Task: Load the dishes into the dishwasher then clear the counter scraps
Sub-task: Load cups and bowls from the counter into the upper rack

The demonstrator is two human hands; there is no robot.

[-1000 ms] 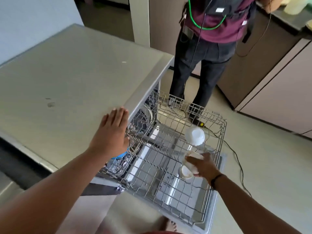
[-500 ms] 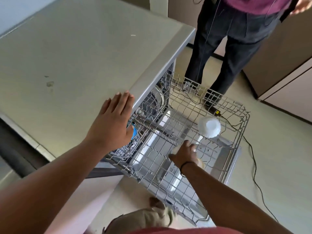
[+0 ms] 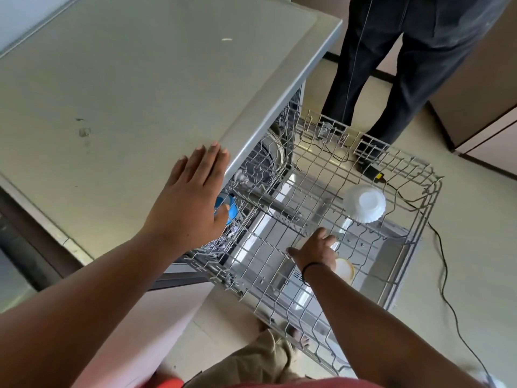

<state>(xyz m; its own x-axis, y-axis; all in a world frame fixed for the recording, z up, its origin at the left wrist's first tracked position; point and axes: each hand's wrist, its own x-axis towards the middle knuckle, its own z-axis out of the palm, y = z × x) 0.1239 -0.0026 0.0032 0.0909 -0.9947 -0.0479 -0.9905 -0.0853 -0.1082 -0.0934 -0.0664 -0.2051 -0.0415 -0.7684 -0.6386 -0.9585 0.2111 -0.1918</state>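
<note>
The right hand (image 3: 314, 252) clasps a small cup (image 3: 343, 268) by its side; light, rigid, probably breakable ceramic.

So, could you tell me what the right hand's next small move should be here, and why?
Probably let go and lift clear: the right hand has a clear drinking glass down on the pulled-out wire dishwasher rack, near the upturned white scalloped bowl, while the left hand braces on the grey countertop.

- The wire rack (image 3: 330, 175) is sitting pulled out beside the worktop (image 3: 126, 88).
- An upturned white bowl (image 3: 364, 202) is resting at the rack's far side.
- A cup (image 3: 344, 268) is lying nearer, beside the bowl.
</note>
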